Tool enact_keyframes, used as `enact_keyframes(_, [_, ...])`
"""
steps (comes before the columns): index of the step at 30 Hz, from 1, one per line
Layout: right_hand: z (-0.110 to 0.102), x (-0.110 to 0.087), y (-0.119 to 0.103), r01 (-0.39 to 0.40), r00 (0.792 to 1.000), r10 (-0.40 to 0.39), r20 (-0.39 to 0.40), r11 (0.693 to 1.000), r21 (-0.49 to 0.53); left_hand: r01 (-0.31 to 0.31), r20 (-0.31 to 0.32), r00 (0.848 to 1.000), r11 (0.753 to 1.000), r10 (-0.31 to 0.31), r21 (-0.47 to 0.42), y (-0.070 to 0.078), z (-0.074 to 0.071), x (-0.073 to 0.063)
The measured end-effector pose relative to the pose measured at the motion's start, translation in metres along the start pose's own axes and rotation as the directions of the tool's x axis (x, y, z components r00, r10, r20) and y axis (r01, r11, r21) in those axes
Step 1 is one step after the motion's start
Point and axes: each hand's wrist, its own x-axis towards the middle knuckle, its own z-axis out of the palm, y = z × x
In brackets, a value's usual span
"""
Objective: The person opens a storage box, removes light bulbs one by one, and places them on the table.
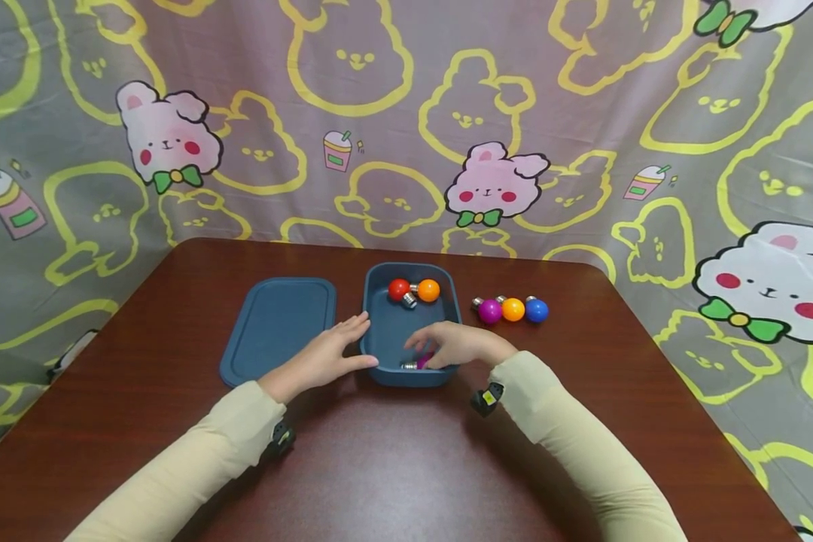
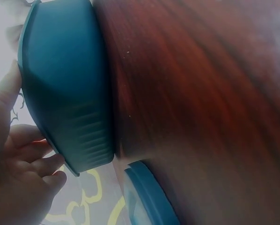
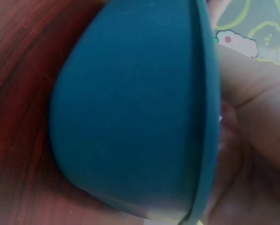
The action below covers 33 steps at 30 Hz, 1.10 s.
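Observation:
The blue-grey box [image 1: 373, 320] stands uncovered on the table. Inside, at the far end, lie a red light bulb [image 1: 398, 289] and an orange light bulb [image 1: 429, 290]; another metal screw base shows beside them. My left hand [image 1: 325, 357] has its fingers extended against the box's left rim, also seen in the left wrist view. Reaching over the right rim, my right hand [image 1: 457, 344] has fingers and thumb around a purple light bulb [image 1: 423, 360] low at the near end. The hand partly hides this bulb. In the right wrist view the box wall [image 3: 130, 103] blocks it.
A blue-grey lid [image 1: 281, 327] lies flat left of the box. To its right, a purple bulb [image 1: 490, 312], an orange bulb [image 1: 513, 309] and a blue bulb [image 1: 537, 310] sit in a group, with another screw base behind. A patterned curtain [image 1: 393, 135] hangs behind the brown table [image 1: 379, 467].

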Motion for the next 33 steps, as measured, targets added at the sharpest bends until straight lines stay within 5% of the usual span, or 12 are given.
enact_keyframes(9, [0.003, 0.001, -0.001, 0.002, 1.000, -0.002, -0.018, 1.000, -0.020, 0.008, -0.004, 1.000, 1.000, -0.008, -0.001, 0.000, 0.000, 0.000])
enact_keyframes(17, [-0.006, -0.010, 0.002, 0.049, 0.979, -0.040, -0.200, 0.998, 0.044, 0.006, -0.007, 1.000, 1.000, -0.006, -0.008, 0.000, 0.001, 0.000])
enact_keyframes(21, [-0.014, -0.022, 0.007, 0.100, 0.945, -0.067, -0.321, 0.991, 0.088, 0.007, -0.007, 1.000, 1.000, -0.007, -0.007, -0.001, 0.001, 0.000])
enact_keyframes(26, [-0.026, -0.039, 0.018, 0.161, 0.876, -0.083, -0.476, 0.979, 0.125, 0.005, -0.007, 1.000, 1.000, -0.005, -0.003, -0.001, 0.002, -0.001])
enact_keyframes(33, [-0.032, -0.062, 0.044, 0.103, 0.809, 0.017, -0.587, 0.980, 0.170, 0.009, -0.005, 1.000, 1.000, -0.009, 0.001, -0.002, 0.002, -0.002])
